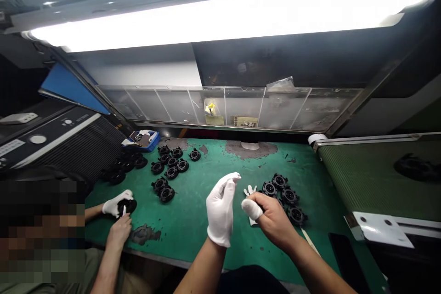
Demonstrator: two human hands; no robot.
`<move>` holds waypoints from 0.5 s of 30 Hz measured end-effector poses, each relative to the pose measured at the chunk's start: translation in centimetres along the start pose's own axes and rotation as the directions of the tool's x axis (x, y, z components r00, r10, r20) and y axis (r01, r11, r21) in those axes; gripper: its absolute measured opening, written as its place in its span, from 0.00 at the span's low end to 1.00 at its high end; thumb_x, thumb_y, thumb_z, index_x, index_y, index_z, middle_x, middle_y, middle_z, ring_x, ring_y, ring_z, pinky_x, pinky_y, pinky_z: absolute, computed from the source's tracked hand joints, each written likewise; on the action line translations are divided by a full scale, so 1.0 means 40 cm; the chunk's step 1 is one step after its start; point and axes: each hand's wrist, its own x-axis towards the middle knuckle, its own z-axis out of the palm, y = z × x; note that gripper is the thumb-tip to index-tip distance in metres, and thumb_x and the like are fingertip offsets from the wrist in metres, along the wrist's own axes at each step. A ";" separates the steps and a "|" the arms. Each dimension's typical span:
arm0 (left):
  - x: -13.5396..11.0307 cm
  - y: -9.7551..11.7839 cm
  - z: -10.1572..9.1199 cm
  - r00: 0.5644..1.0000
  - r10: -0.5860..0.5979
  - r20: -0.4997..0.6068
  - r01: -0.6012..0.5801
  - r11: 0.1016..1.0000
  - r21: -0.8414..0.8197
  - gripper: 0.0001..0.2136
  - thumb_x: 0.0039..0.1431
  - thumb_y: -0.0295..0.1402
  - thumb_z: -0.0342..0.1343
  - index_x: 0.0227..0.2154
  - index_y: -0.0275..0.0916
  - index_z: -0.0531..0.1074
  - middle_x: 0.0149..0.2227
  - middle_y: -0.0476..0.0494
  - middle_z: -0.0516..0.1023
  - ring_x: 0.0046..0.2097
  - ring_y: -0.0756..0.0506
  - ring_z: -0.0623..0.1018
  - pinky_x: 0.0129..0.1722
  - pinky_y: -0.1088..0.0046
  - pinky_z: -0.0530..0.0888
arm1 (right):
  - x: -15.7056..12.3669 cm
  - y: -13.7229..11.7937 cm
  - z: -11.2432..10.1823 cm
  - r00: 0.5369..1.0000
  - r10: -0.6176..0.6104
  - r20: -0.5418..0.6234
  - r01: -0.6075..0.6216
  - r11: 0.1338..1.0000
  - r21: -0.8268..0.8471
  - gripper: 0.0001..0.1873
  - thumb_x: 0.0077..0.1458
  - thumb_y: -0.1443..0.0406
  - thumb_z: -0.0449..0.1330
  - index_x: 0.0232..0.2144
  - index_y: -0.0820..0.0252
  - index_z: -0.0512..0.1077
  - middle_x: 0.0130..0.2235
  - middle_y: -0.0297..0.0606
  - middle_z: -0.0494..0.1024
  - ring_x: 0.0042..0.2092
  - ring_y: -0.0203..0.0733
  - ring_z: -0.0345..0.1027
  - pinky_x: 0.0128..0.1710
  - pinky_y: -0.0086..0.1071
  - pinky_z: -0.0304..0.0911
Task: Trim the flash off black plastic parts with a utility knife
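My left hand (pixel 219 211), in a white glove, is raised above the green table. Its fingers are stretched upward and lie side by side, with the thumb close to them; nothing shows in it. To its right, my right hand (pixel 272 218) is bare apart from a white finger cot (pixel 251 209) over the thumb. Its fingers are curled in, and whatever they may hold is hidden. Behind this hand a white glove (pixel 251 189) is partly covered. Several round black parts with notched rims (pixel 289 195) sit just beyond my right hand.
More black parts (pixel 172 161) lie at left centre beside a blue bin (pixel 146 141). At left, a co-worker's gloved hand (pixel 119 203) holds a black part, with a tool in the bare hand (pixel 120 228). A conveyor (pixel 375 174) and dark flat object (pixel 347 257) are at right.
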 end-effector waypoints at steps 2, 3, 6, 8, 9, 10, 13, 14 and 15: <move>-0.013 0.000 -0.001 0.998 0.052 0.021 -0.054 0.994 0.095 0.11 0.56 0.37 0.68 0.41 0.40 0.82 0.48 0.40 0.81 0.52 0.37 0.78 0.59 0.62 0.72 | -0.002 -0.021 0.002 1.000 -0.018 0.017 0.018 1.000 0.003 0.16 0.64 0.53 0.60 0.29 0.57 0.69 0.30 0.33 0.70 0.32 0.40 0.61 0.34 0.33 0.55; -0.019 0.003 0.000 0.997 0.068 0.042 -0.072 0.989 0.126 0.11 0.55 0.36 0.69 0.41 0.41 0.83 0.48 0.40 0.81 0.52 0.37 0.78 0.58 0.63 0.73 | -0.002 -0.028 0.005 0.999 -0.020 0.029 0.020 1.000 0.014 0.17 0.63 0.53 0.60 0.28 0.57 0.69 0.29 0.33 0.69 0.32 0.39 0.60 0.33 0.33 0.54; -0.029 0.019 0.003 0.993 0.072 0.093 -0.088 0.981 0.174 0.10 0.55 0.35 0.69 0.41 0.43 0.83 0.47 0.41 0.81 0.50 0.37 0.78 0.55 0.64 0.74 | -0.005 -0.038 0.012 0.998 -0.010 0.063 0.004 0.996 0.089 0.19 0.65 0.53 0.58 0.26 0.58 0.66 0.28 0.32 0.66 0.32 0.39 0.58 0.33 0.33 0.55; -0.029 0.024 0.004 0.994 0.044 0.103 -0.062 0.982 0.176 0.11 0.54 0.34 0.69 0.41 0.42 0.83 0.46 0.41 0.82 0.48 0.38 0.79 0.54 0.64 0.75 | -0.011 -0.044 0.019 0.996 -0.005 0.089 -0.009 0.987 0.163 0.20 0.65 0.53 0.57 0.26 0.58 0.66 0.28 0.32 0.66 0.32 0.38 0.57 0.34 0.32 0.56; -0.026 0.023 0.005 0.994 0.018 0.103 -0.036 0.985 0.169 0.11 0.53 0.33 0.70 0.41 0.42 0.83 0.45 0.40 0.82 0.47 0.38 0.79 0.53 0.64 0.75 | -0.015 -0.048 0.024 0.994 -0.007 0.105 -0.014 0.980 0.197 0.20 0.65 0.53 0.57 0.26 0.58 0.66 0.28 0.32 0.66 0.32 0.38 0.58 0.34 0.32 0.56; -0.023 0.020 0.007 0.995 -0.014 0.102 -0.002 0.988 0.156 0.12 0.53 0.32 0.70 0.42 0.41 0.83 0.45 0.40 0.83 0.46 0.38 0.80 0.52 0.64 0.75 | -0.019 -0.054 0.028 0.993 -0.010 0.122 -0.018 0.973 0.228 0.20 0.64 0.53 0.58 0.26 0.58 0.66 0.28 0.32 0.66 0.32 0.38 0.58 0.33 0.32 0.57; -0.011 0.008 0.016 0.985 -0.133 0.113 0.124 0.989 0.082 0.11 0.50 0.29 0.71 0.38 0.38 0.83 0.40 0.39 0.84 0.41 0.39 0.81 0.45 0.66 0.78 | -0.028 -0.070 0.040 0.989 -0.010 0.151 -0.035 0.956 0.291 0.20 0.62 0.53 0.60 0.24 0.59 0.66 0.27 0.32 0.66 0.31 0.37 0.58 0.32 0.31 0.56; -0.005 0.007 0.021 0.978 -0.172 0.122 0.168 0.985 0.043 0.08 0.50 0.30 0.71 0.35 0.37 0.82 0.37 0.39 0.84 0.39 0.39 0.81 0.42 0.66 0.78 | -0.028 -0.071 0.043 0.988 -0.004 0.151 -0.043 0.953 0.301 0.20 0.62 0.54 0.62 0.24 0.59 0.66 0.27 0.31 0.66 0.31 0.37 0.57 0.32 0.31 0.56; 0.001 0.008 0.025 0.971 -0.204 0.128 0.207 0.978 -0.008 0.06 0.51 0.32 0.71 0.32 0.38 0.82 0.34 0.40 0.83 0.37 0.40 0.81 0.39 0.66 0.78 | -0.029 -0.068 0.045 0.988 0.008 0.152 -0.054 0.950 0.308 0.20 0.61 0.54 0.63 0.24 0.59 0.66 0.27 0.31 0.66 0.31 0.36 0.57 0.32 0.31 0.55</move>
